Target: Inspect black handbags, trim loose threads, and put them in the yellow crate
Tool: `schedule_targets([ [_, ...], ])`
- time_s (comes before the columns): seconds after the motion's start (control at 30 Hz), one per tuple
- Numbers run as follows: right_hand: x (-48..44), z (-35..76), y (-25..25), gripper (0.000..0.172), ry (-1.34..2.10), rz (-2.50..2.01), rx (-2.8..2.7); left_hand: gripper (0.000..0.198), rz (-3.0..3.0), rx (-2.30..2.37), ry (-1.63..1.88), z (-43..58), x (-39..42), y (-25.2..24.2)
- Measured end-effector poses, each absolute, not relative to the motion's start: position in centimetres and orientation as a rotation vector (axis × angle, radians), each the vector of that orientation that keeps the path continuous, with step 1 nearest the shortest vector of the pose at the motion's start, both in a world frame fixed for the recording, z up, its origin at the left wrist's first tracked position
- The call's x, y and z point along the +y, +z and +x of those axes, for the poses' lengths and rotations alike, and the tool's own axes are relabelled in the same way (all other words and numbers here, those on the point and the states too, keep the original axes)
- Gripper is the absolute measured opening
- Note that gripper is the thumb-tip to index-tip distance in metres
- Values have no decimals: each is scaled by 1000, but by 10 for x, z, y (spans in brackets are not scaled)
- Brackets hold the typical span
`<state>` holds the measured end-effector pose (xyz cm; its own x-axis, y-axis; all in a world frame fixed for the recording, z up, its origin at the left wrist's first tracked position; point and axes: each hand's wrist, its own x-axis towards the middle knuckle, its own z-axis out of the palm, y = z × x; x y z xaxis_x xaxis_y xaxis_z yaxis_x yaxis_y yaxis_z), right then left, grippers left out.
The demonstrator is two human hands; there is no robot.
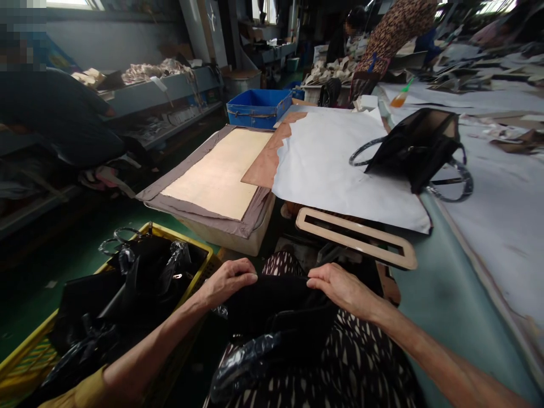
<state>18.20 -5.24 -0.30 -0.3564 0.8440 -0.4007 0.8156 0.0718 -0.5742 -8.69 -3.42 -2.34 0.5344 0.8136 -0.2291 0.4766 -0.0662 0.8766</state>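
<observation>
A black handbag (pixel 280 323) rests on my lap, over a dark patterned garment. My left hand (pixel 232 279) pinches its upper edge on the left, thumb along the rim. At the right end of that same edge, my right hand (pixel 338 288) grips the fabric between thumb and curled fingers. One plastic-wrapped handle (pixel 246 360) hangs at the bag's near side. The bag's inside is too dark to make out. Another black handbag (pixel 419 141), its handles also wrapped, sits tilted on the white sheet (pixel 327 164) at the right.
A yellow crate (pixel 204 252) of black bags stands at my left. Ahead are a pale board (pixel 221 170) on a white bin, a blue bin (pixel 259 107), and a slotted wooden frame (pixel 357 235) at the table edge. A bottle (pixel 399 99) stands farther back. Other people work nearby.
</observation>
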Motion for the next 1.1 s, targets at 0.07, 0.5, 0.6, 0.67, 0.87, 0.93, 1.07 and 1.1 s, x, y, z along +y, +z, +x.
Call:
schedule_targets([
  [0.07,-54,183,-4,34,1180,-1751,-2248,27,1750,1065,358,-85,-35,-20],
  [0.5,-69,216,16,49,1954,-1574,-1499,36,1831,1217,284,-77,-48,5],
  [0.6,-72,211,18,40,1852,-1756,-1605,39,1863,1280,301,-72,-55,17],
  [0.67,-72,206,18,34,1699,-1865,-1722,40,1911,1305,302,-68,-59,27],
  [0.87,-68,197,22,25,967,-1938,-2209,39,2064,1308,286,-59,-66,47],
  [0.93,-64,196,22,24,813,-1924,-2285,39,2110,1324,285,-58,-67,50],
  [1.07,-59,193,18,23,708,-1949,-2275,39,2213,1357,305,-55,-66,59],
  [1.1,-59,191,17,23,713,-1954,-2249,38,2241,1373,318,-54,-66,63],
])
